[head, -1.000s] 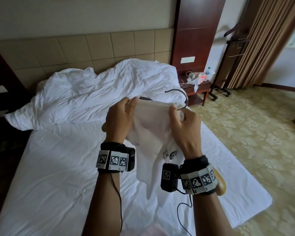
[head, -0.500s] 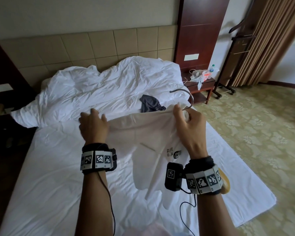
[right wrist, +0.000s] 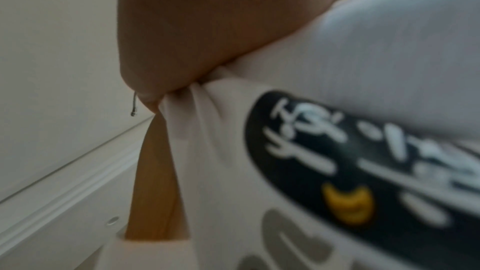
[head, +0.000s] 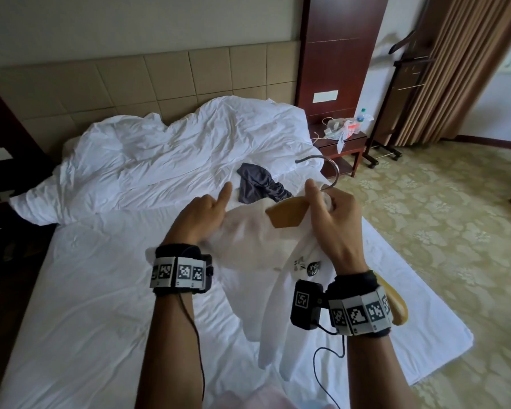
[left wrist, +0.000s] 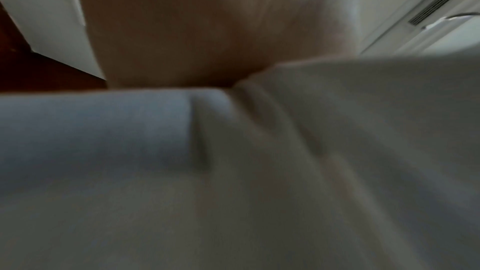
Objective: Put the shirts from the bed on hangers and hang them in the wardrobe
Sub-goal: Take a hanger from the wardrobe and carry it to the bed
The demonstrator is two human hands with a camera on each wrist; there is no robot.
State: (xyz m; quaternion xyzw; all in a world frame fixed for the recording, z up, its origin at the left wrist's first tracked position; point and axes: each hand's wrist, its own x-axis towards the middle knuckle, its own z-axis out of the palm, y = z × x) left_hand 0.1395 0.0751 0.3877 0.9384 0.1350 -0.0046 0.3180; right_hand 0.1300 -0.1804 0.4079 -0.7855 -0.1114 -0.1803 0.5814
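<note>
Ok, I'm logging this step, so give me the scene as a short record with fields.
shirt: white, held above the bed, partly on the hanger
hanger: wooden, metal hook, one arm showing at the collar
left hand: holds the shirt's shoulder
right hand: grips shirt and hanger near the hook
dark garment: lying on the bed behind

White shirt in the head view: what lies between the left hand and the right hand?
In the head view, between the left hand and the right hand lie the white shirt and the bare wooden hanger in its neck opening.
</note>
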